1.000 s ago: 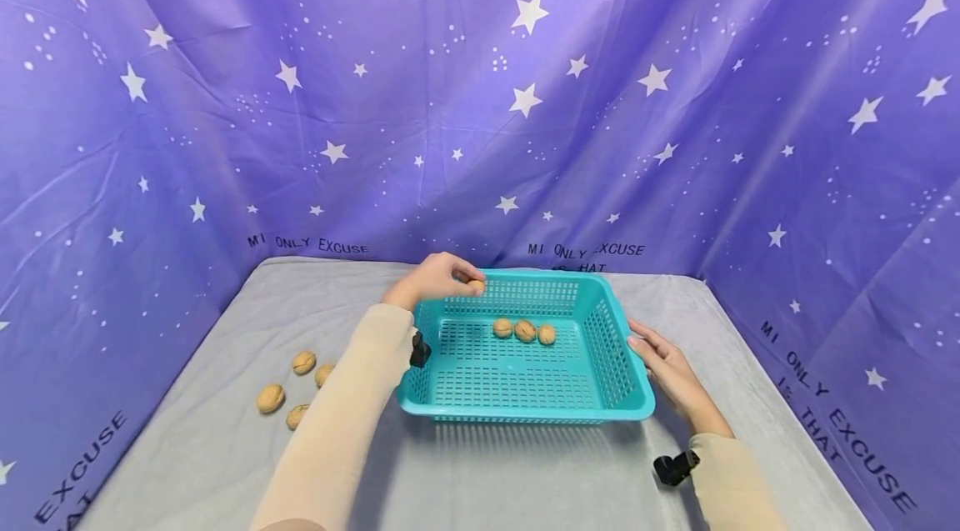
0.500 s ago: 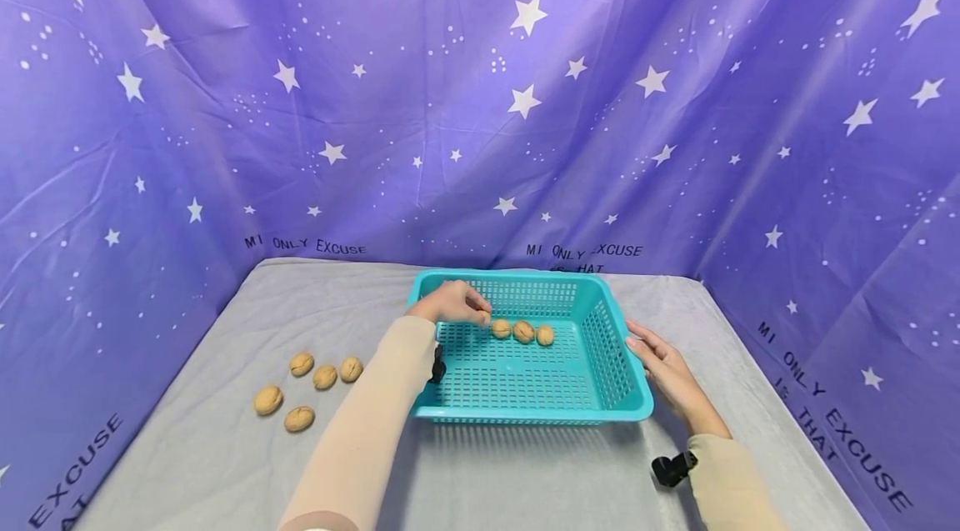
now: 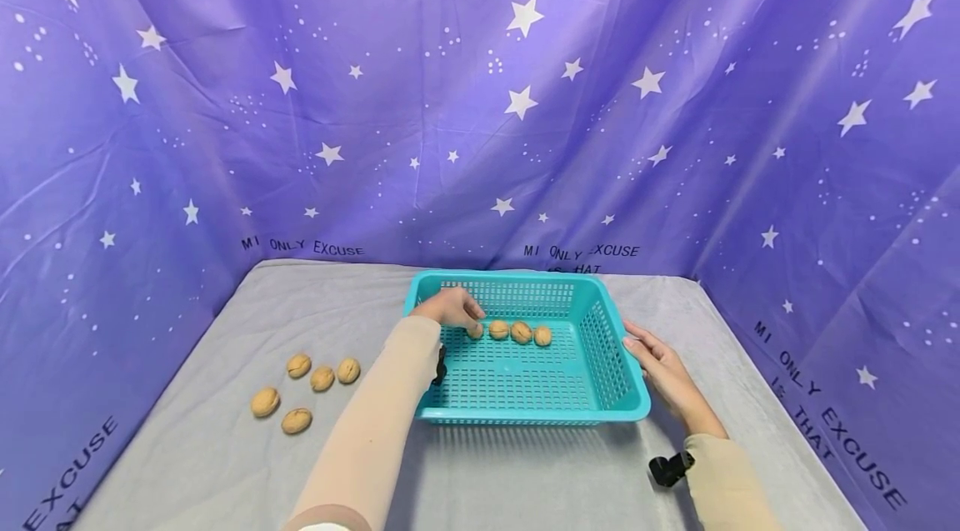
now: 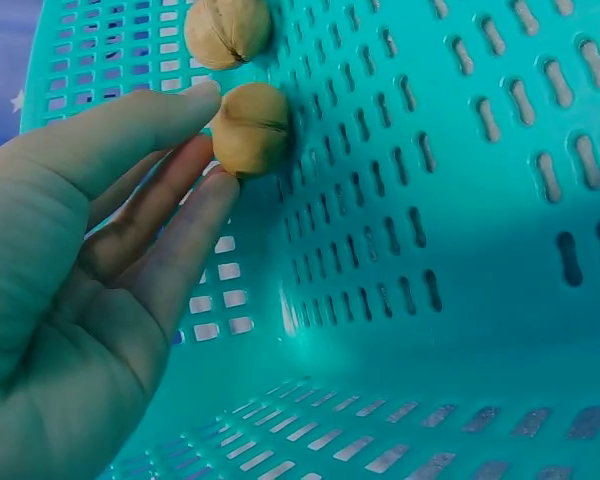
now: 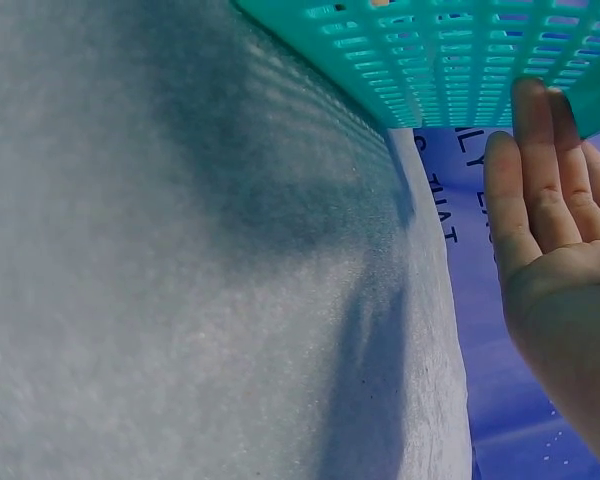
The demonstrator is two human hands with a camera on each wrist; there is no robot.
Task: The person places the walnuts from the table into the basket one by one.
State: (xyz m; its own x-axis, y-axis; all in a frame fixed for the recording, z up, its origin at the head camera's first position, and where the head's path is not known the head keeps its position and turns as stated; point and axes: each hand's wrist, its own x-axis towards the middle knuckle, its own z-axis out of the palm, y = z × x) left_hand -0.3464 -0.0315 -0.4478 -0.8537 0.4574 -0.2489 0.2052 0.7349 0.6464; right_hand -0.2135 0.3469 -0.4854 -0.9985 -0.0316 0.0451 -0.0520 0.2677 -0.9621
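A turquoise plastic basket (image 3: 532,414) with slotted walls sits mid-table. My left hand (image 3: 448,308) reaches inside it, thumb and fingertips pinching a walnut (image 4: 255,132) low by its floor. That walnut is at the left end of a row, beside three more walnuts (image 3: 521,333); one neighbouring walnut (image 4: 228,30) shows close by in the left wrist view. At the basket's right side, my right hand (image 3: 667,368) rests its fingertips on the outer wall. Its fingers (image 5: 545,195) look mostly straight in the right wrist view.
Several loose walnuts (image 3: 322,378) lie on the grey cloth (image 3: 525,481) left of the basket. A purple star-patterned curtain (image 3: 420,114) surrounds the table at the back and sides. Both wrists wear small black cameras (image 3: 670,469).
My left hand has come down from above the basket's back left rim with the walnut, bringing it to the left end of the row. My right hand stays at the basket's side.
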